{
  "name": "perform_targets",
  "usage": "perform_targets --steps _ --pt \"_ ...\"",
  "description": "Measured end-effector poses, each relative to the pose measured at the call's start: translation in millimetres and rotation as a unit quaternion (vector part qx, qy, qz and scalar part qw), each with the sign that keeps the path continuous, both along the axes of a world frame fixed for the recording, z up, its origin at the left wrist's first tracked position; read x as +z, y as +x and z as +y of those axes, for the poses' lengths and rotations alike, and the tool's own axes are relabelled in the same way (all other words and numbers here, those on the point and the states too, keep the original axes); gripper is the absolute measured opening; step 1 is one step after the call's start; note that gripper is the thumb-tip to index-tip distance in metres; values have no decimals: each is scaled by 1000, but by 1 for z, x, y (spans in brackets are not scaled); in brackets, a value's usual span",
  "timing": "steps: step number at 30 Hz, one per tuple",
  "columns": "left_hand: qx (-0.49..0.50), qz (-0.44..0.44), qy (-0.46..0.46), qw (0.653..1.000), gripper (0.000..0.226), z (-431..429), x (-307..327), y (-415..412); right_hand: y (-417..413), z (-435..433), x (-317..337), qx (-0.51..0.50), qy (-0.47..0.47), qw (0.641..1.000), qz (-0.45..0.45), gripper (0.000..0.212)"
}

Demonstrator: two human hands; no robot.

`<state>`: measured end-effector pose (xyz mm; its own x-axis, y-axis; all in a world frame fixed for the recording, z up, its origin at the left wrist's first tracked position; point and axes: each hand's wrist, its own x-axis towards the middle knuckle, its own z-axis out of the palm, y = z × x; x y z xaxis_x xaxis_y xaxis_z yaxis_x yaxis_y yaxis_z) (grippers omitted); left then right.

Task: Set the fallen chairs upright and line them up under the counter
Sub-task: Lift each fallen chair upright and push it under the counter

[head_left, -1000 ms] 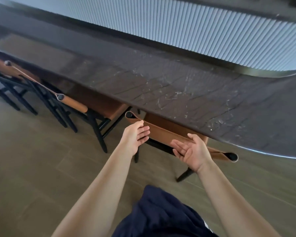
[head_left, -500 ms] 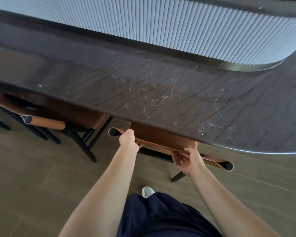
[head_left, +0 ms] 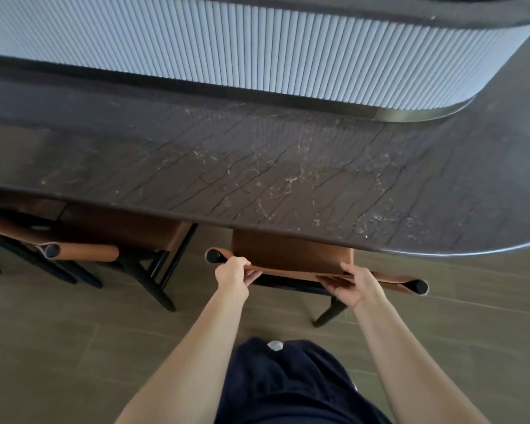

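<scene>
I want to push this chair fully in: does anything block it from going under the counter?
Nothing visible does. The chair already sits partly under the counter edge, and the neighbouring chair on the left stands apart from it. The space deeper under is hidden by the top.

Left hand (head_left: 231, 276), right hand (head_left: 354, 287), open earlier, now seemingly grip backrest (head_left: 294, 272).

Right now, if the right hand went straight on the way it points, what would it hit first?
The right hand grips the tan leather backrest of the black-legged chair, so that comes first. Beyond it lies the chair's brown seat, tucked under the dark veined stone counter; depth there is hard to judge.
</scene>
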<state>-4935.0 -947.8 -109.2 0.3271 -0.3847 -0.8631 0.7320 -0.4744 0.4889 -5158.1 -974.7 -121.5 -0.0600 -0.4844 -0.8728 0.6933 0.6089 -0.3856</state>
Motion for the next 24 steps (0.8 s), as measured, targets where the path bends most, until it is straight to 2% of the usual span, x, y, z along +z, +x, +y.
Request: perform_targets --steps 6,11,16,20,24 --pt "4 -5 -9 1000 27 29 -7 28 26 19 -7 14 2 1000 -3 17" --pt "4 6 -44 999 33 24 -13 51 44 16 -6 -6 -18 1000 -9 32" --pt "-5 13 -57 998 33 11 -16 63 56 8 -8 -30 -29 999 -9 27" --pt "-4 23 -70 997 37 -10 -14 79 69 -8 -8 -33 -55 998 1 43" --pt "4 31 -63 998 42 -16 -17 73 64 -21 -13 -21 -56 998 10 35"
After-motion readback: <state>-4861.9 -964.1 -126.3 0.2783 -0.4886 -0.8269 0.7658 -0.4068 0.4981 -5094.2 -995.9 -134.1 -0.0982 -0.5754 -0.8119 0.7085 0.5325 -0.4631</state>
